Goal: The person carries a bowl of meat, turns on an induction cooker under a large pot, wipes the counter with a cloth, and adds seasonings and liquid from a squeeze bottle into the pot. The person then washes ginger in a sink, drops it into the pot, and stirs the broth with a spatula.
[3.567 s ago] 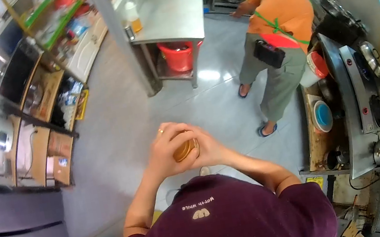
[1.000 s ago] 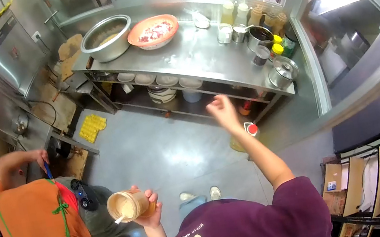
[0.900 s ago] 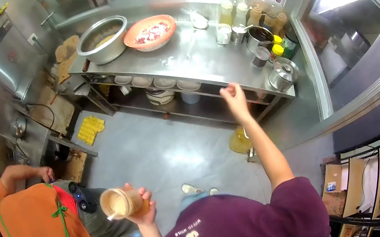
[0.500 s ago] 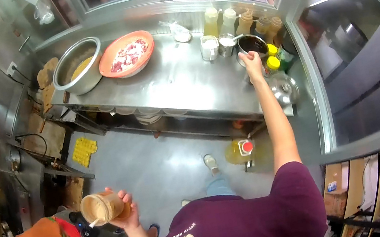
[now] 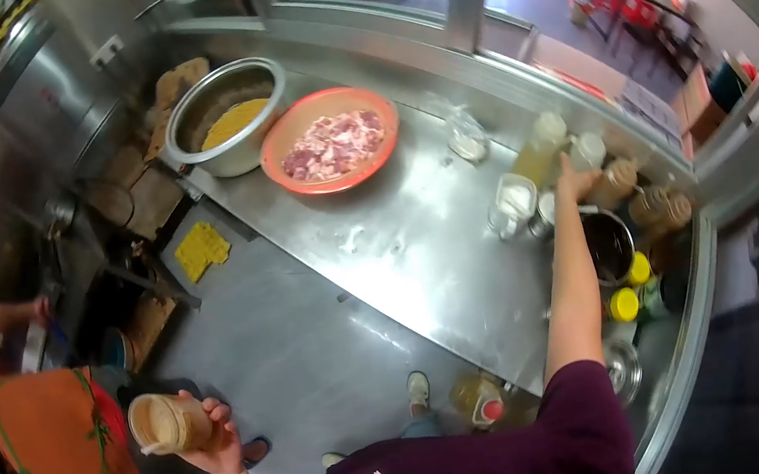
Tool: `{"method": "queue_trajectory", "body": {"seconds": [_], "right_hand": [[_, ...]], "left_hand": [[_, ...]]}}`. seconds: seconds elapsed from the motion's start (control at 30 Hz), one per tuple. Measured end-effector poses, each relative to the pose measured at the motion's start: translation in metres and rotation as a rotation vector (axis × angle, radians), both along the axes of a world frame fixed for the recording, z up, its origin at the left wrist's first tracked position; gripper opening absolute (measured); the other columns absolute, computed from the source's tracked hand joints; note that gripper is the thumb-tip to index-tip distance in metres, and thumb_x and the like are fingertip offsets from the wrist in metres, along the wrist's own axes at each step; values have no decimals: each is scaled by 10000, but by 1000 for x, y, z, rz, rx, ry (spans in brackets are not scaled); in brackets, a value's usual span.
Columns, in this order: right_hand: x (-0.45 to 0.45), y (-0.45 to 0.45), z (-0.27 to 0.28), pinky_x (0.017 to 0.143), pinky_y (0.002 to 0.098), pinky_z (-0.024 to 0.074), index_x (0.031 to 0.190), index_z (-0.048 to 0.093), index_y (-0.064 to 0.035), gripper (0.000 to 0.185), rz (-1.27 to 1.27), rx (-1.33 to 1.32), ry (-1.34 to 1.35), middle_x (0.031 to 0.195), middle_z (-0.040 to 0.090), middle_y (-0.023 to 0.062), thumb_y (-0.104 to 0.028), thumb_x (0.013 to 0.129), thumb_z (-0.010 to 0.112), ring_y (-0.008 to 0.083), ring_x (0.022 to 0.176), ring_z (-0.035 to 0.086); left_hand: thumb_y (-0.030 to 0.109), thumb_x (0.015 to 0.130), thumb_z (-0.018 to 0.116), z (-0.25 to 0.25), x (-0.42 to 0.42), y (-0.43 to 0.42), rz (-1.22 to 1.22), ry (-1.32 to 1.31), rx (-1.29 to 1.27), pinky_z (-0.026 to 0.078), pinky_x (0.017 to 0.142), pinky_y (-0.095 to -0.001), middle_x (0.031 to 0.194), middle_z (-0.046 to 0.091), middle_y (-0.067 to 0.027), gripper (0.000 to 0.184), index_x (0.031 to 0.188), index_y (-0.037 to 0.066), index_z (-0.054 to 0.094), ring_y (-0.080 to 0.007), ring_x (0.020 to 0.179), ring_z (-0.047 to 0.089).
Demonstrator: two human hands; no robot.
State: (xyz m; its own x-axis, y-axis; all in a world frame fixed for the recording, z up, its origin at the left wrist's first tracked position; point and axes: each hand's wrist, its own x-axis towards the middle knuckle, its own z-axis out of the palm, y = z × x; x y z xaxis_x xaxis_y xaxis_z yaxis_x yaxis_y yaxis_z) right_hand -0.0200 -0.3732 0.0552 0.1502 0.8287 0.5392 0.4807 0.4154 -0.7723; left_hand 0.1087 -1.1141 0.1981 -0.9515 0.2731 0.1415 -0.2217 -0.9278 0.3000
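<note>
Tan jar clamped in left hand, eight o'clock. Right hand, three o'clock, is blurred; can't tell its grip.

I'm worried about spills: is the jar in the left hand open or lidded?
Open: the jar in the left hand shows a bare rim and pale contents inside, with no lid over its mouth.
</note>
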Motion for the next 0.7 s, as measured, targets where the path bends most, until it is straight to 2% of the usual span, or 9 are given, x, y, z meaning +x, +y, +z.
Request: {"method": "queue_trajectory", "body": {"seconds": [0.13, 0.17, 0.23, 0.27, 0.3, 0.33, 0.4, 0.47, 0.7], "right_hand": [[4, -18, 27, 900, 426, 385, 1133, 356, 131, 892, 87, -216, 54, 1110, 467, 262, -391, 557, 793, 398, 985, 489], [-2, 1, 5, 884, 436, 401, 1155, 352, 109, 878, -105, -34, -94, 1122, 466, 255, -375, 566, 790, 394, 989, 493], [5, -6, 28, 854, 462, 418, 1180, 383, 65, 873, 95, 197, 5, 1120, 485, 239, -308, 525, 824, 367, 995, 504], [0, 0, 27, 832, 456, 435, 1169, 435, 46, 802, -9, 243, 16, 1094, 528, 218, -273, 541, 819, 359, 973, 530], [-6, 35, 20, 799, 450, 456, 1128, 488, 30, 695, 59, 545, -200, 1028, 579, 196, -233, 568, 805, 345, 927, 565], [-2, 6, 60, 777, 455, 466, 1113, 499, 32, 644, 225, 647, -5, 982, 609, 171, -199, 587, 791, 337, 894, 586], [3, 14, 92, 651, 398, 494, 1145, 514, -121, 463, -326, 683, -894, 990, 608, 77, -377, 767, 589, 266, 749, 608], [7, -21, 129, 670, 399, 485, 1148, 508, -112, 471, -410, 708, -1042, 1003, 601, 83, -376, 767, 587, 267, 771, 599], [17, -267, 246, 735, 403, 452, 1161, 487, -83, 499, 878, 472, 294, 1045, 576, 103, -372, 766, 581, 270, 851, 565]], "left_hand": [[502, 751, 575, -7, 5, -6, 111, -65, -119, 459, 795, -406, 1103, 412, -152, 716, 1323, 164, 308, -269, 977, 450], [535, 741, 565, -10, 7, -10, 143, -93, -123, 465, 776, -402, 1091, 425, -153, 732, 1321, 166, 315, -270, 965, 456], [579, 731, 540, -10, 12, -12, 212, -132, -127, 468, 739, -391, 1069, 457, -155, 747, 1317, 168, 324, -268, 911, 474], [587, 731, 534, -12, 17, -18, 232, -160, -124, 468, 735, -399, 1062, 469, -157, 749, 1316, 168, 326, -274, 907, 485], [595, 731, 527, -14, 23, -24, 241, -191, -122, 467, 731, -408, 1055, 481, -159, 751, 1315, 168, 327, -279, 903, 496], [620, 724, 518, -15, 29, -29, 255, -163, -108, 467, 745, -410, 1069, 479, -165, 752, 1277, 132, 366, -283, 928, 498], [646, 716, 509, -13, 38, -41, 266, -124, -72, 464, 763, -415, 1087, 480, -174, 769, 1242, 95, 400, -290, 956, 504], [649, 714, 508, -9, 55, -57, 288, -100, -25, 457, 772, -420, 1095, 485, -179, 781, 1248, 91, 393, -294, 960, 511], [648, 736, 478, -26, 176, -145, 565, -14, 72, 452, 789, -420, 1090, 488, -169, 757, 1249, 98, 394, -275, 955, 518]]}}
